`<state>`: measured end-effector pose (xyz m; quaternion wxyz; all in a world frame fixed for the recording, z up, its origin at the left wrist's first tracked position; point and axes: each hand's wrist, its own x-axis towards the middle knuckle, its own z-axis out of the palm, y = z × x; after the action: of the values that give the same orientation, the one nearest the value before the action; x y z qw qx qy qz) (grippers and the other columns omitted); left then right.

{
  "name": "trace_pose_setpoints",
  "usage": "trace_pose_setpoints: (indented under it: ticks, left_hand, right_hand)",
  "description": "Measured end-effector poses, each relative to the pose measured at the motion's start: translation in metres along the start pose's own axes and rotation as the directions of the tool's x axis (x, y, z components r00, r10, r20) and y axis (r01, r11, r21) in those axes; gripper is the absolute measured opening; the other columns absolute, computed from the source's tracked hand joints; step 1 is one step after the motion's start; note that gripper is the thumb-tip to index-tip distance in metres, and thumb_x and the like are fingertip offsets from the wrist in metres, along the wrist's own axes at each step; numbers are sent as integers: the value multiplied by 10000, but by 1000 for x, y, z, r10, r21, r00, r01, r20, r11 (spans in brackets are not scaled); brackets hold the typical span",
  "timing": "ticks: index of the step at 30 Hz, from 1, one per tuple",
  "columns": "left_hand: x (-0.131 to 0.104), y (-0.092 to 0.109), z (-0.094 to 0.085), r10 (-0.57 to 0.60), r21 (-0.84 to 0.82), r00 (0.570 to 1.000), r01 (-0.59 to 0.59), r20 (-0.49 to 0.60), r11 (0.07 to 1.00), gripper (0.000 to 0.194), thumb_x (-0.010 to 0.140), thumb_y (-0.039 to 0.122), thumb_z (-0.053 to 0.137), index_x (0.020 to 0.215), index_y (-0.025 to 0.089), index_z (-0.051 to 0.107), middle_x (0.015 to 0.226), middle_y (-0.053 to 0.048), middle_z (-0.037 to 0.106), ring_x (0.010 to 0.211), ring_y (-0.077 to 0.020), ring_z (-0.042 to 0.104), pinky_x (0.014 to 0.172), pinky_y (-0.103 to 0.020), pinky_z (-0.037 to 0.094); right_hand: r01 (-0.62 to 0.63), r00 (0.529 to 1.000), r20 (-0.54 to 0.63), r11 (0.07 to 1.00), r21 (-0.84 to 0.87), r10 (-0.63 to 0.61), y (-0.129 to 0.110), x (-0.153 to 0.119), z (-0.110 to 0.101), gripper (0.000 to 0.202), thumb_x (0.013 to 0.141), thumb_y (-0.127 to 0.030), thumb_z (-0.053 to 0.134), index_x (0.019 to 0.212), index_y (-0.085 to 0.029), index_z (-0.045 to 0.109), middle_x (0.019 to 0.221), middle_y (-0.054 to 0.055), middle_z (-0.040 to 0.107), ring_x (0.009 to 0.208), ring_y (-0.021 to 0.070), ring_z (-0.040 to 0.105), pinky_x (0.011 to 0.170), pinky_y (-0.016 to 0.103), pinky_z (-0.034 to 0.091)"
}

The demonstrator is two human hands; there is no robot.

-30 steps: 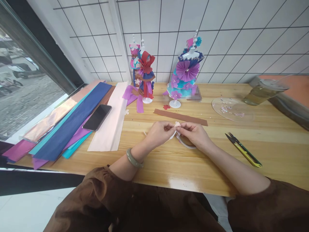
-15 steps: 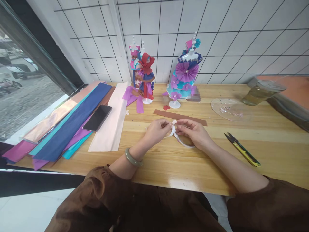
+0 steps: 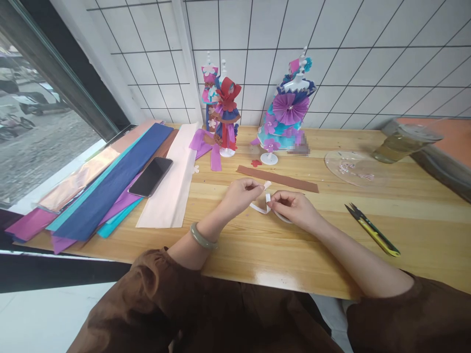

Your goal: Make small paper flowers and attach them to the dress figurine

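From your head camera, your left hand (image 3: 241, 195) sits just above the worktop (image 3: 331, 245), fingers pinched together on one end of a thin white strip (image 3: 259, 210). A small pale tab shows at the fingertips. Your right hand (image 3: 294, 210) is just beside it, a little nearer to you, fingers closed on the strip's other part, where it curls into a loop under the palm. The strip sags between the two hands and hangs close over the wood; you cannot tell whether it touches.

Just beyond both hands lies a brown strip (image 3: 277, 178), flat on the worktop. Past that stand two paper dress figures: the red one (image 3: 225, 115) beyond your left hand, the purple one (image 3: 285, 115) beyond your right. A small red flower (image 3: 254, 163) lies between the brown strip and the figures.

Out from your left hand, a phone (image 3: 150, 176) rests on a spread of paper sheets (image 3: 110, 181), with a pink sheet (image 3: 172, 181) nearest that hand. A green bangle (image 3: 200, 237) circles your left wrist.

Out from your right hand, well apart, yellow-handled snips (image 3: 371, 230) lie on the wood. Farther off sit a clear plate (image 3: 351, 166) and a cup (image 3: 403, 142) of yellowish drink.
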<state>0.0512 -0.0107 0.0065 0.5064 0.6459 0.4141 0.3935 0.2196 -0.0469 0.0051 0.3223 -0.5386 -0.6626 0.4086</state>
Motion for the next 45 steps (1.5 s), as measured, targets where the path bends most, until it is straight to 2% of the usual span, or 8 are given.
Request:
trace_pose_setpoints:
  ticks: [10,18,21,28,33,36,41,45]
  left_hand:
    - [-1,5,3,-200,-552,962,270,184,789,145,649,201,624,653,71,561,767,-93,622,650,-119,594,742,-317,462]
    - [-2,2,3,-230,-535,961,276,153,798,141,683,198,611,690,73,545,769,-80,614,694,-124,614,842,-351,459]
    - [-3,2,3,-213,-513,963,267,164,816,146,699,213,599,707,82,535,756,-67,610,676,-119,615,832,-351,469]
    - [-4,8,7,-251,-462,957,291,148,837,129,699,186,600,685,88,516,685,-49,591,665,-125,615,761,-337,502]
    - [-5,11,9,-267,-446,948,317,173,837,158,697,194,615,659,87,504,686,-56,592,651,-112,605,759,-328,503]
    - [-5,12,9,-264,-438,946,321,186,840,174,699,214,618,666,85,506,703,-63,600,645,-104,603,763,-319,499]
    - [-5,7,9,-205,-430,948,294,242,854,177,705,236,614,701,83,524,705,-55,605,646,-103,608,758,-311,495]
    - [-4,0,9,-172,-370,946,269,276,889,225,696,293,621,713,83,544,741,-61,615,664,-106,614,769,-300,487]
  right_hand:
    - [57,998,-3,995,-80,-57,1,0,2,306,680,-456,579,688,-153,622,584,0,540,506,90,402,482,227,313]
    - [101,992,96,965,-242,-80,-23,-7,-22,338,753,-452,483,831,-168,647,765,50,644,664,161,543,587,261,398]
    - [73,997,64,837,-543,-46,-31,-19,-51,260,757,-382,481,823,-194,649,794,55,656,702,190,568,616,283,399]
    - [-352,924,-308,188,-917,224,17,-76,-101,196,748,-164,430,688,-124,612,714,182,631,652,299,605,516,340,357]
    - [-356,931,-344,94,-930,121,40,-105,-94,244,767,-68,356,714,-131,585,707,208,613,674,301,604,534,343,363]
    - [-381,924,-368,203,-902,100,39,-106,-94,236,788,-113,345,810,-143,579,754,162,625,723,291,597,568,339,386]
    - [-235,964,-247,747,-622,98,14,-88,-87,314,850,-332,318,993,-173,549,859,88,641,780,229,592,630,303,433]
    - [-87,995,-88,901,-425,55,-24,-71,-69,307,824,-419,383,962,-214,566,946,57,633,852,218,569,711,305,430]
